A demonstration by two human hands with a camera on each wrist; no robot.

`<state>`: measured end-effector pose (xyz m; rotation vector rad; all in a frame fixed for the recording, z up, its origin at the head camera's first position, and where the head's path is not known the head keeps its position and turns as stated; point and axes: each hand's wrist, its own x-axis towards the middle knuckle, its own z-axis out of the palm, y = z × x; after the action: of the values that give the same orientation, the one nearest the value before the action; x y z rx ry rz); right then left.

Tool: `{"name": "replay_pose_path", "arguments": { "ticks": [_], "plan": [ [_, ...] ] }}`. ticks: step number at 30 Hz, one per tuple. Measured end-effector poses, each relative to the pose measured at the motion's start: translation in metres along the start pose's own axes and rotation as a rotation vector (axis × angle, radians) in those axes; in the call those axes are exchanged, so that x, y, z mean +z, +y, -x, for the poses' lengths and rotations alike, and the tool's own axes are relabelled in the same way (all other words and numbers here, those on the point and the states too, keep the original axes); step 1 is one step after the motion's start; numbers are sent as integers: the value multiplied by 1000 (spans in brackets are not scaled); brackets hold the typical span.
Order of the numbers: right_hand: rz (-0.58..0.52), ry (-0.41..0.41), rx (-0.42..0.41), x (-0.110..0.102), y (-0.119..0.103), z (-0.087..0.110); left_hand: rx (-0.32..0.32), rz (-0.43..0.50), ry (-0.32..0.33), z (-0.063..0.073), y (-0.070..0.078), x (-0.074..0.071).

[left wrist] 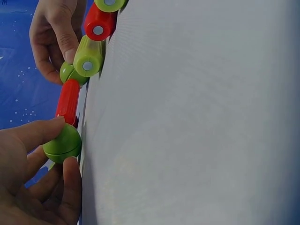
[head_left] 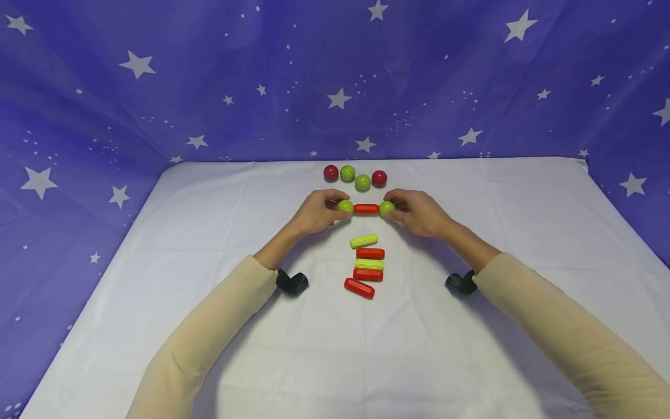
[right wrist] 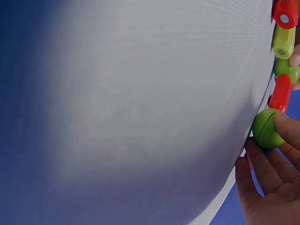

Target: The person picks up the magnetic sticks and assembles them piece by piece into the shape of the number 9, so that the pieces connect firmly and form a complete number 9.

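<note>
Left hand (head_left: 319,212): thumb and fingers pinching the left ball (head_left: 345,207), green, just left of upper centre in the head view. Right hand (head_left: 420,213): same grip on the right ball (head_left: 387,209), also green, just right of it. Middle rod (head_left: 366,209), red, lies level between them, one end against each ball; neither hand is on the rod there.

Just above the hands, a close row of four balls, left to right: red (head_left: 331,173), green (head_left: 348,173), green (head_left: 363,182), red (head_left: 379,178).

Below the hands, centre frame, five rods going down: yellow (head_left: 363,241), right end tipped up; red (head_left: 370,254), yellow (head_left: 369,265), red (head_left: 368,274), near level and close together; last red (head_left: 359,288), slanting down to the right. Left wrist view shows grey discs on rod ends.

Beige sleeves (head_left: 209,331) run to the bottom corners, black wrist gear (head_left: 293,284) at each cuff. White cloth (head_left: 293,361) underneath, starry purple backdrop (head_left: 303,64) across the top.
</note>
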<state>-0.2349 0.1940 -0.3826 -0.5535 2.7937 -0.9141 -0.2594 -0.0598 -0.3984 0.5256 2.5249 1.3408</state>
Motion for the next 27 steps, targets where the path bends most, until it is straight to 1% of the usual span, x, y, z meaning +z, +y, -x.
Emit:
{"name": "replay_pose_path", "arguments": {
  "ticks": [12, 17, 19, 22, 25, 27],
  "plan": [
    [-2, 1, 4, 0, -1, 0, 8, -15, 10, 1, 0, 0],
    [-6, -1, -1, 0, -1, 1, -3, -6, 17, 3, 1, 1],
    [-7, -1, -2, 0, -1, 1, -8, -5, 34, 5, 1, 1],
    [-7, 3, -3, 0, -1, 1, -7, 14, 84, 8, 3, 2],
    [-7, 8, -3, 0, -1, 1, 22, 29, 136, 13, 5, 3],
    [-5, 6, -5, 0, 0, 0, 48, 48, 144, 17, 6, 5]
  ]
}}
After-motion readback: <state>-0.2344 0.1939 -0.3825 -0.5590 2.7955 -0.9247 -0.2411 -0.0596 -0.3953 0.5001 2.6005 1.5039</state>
